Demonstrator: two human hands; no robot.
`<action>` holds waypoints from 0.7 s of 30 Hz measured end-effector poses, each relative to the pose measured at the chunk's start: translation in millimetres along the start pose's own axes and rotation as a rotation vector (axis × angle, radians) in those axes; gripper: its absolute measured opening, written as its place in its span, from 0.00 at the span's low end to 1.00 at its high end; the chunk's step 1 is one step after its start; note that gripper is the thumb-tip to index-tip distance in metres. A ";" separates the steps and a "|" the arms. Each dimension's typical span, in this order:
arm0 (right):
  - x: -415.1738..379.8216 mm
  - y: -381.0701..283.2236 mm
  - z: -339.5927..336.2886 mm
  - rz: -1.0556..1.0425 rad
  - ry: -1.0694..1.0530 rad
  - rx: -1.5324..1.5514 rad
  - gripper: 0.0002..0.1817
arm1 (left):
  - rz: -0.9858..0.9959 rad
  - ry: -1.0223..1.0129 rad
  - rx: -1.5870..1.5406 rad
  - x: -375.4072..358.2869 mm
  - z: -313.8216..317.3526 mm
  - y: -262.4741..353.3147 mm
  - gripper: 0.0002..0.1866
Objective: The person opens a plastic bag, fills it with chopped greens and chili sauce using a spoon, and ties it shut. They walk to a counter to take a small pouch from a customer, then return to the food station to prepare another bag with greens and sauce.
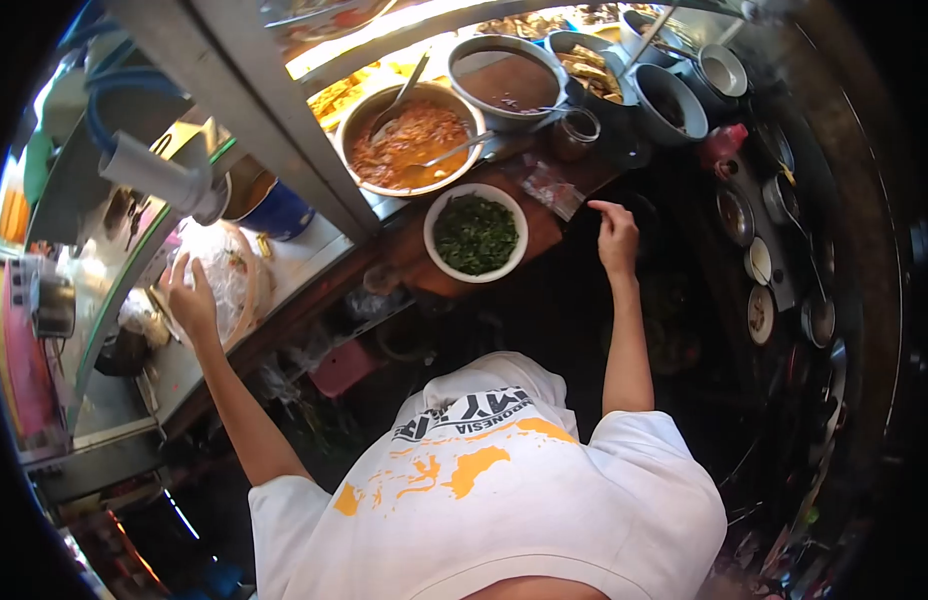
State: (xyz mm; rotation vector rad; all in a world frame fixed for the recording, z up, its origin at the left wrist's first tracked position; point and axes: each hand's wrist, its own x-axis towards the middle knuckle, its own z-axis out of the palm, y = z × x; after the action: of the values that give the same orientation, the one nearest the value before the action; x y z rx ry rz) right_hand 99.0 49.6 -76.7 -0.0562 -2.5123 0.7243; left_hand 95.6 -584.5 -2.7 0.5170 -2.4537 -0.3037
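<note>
From here I see a loose white T-shirt; its short sleeves are plain white; orange map-like shapes spread across the front; bold dark lettering includes INDONESIA; the neckline is rounded.

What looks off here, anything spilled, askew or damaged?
Nothing clearly stands out. The white bowl on the wooden counter and the stew pot behind it both sit upright, with no spill visible around them. A clear packet lies by the right hand. Below the counter, it's too dark to judge.
</note>
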 end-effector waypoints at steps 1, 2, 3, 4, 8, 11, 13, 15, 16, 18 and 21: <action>-3.4 12.9 8.3 -0.041 -0.024 -0.020 0.16 | 0.058 0.068 -0.003 -9.5 -15.3 20.8 0.13; -4.1 22.5 13.7 -0.084 -0.050 -0.038 0.17 | 0.113 0.136 -0.004 -19.2 -26.8 40.8 0.13; -0.7 24.1 16.2 -0.131 -0.055 -0.071 0.17 | 0.112 0.091 -0.178 -31.8 -37.6 69.4 0.12; 3.1 21.0 19.9 -0.180 -0.065 -0.102 0.16 | 0.107 0.043 -0.349 -48.6 -48.7 106.3 0.11; 16.3 40.4 40.1 -0.334 -0.132 -0.075 0.14 | 0.404 -0.353 -0.829 -130.0 -54.2 286.3 0.09; 34.6 37.7 38.3 -0.330 -0.112 0.038 0.08 | 0.226 -0.761 -1.087 -199.8 17.3 367.3 0.23; 48.6 20.2 25.7 -0.327 -0.039 0.137 0.07 | 0.199 -0.693 -1.048 -227.7 74.5 402.4 0.30; 58.8 16.5 16.5 -0.165 -0.192 0.317 0.07 | 0.182 -0.557 -1.023 -235.6 109.7 427.4 0.33; 61.6 16.9 12.4 -0.078 -0.270 0.405 0.06 | 0.182 -0.509 -1.015 -234.3 121.2 437.4 0.35; 72.1 18.4 3.3 -0.024 -0.383 0.479 0.07 | 0.219 -0.498 -1.024 -227.9 133.9 447.4 0.38; 84.1 42.9 8.5 0.090 -0.569 0.648 0.09 | 0.268 -0.639 -1.091 -221.8 146.6 447.0 0.26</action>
State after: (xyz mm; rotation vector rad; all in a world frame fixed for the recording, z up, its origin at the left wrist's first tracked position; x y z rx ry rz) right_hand 17.8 97.2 -64.9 0.3068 -2.6449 1.7583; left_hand 40.6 -74.0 -85.4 -0.4430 -2.3789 -1.7422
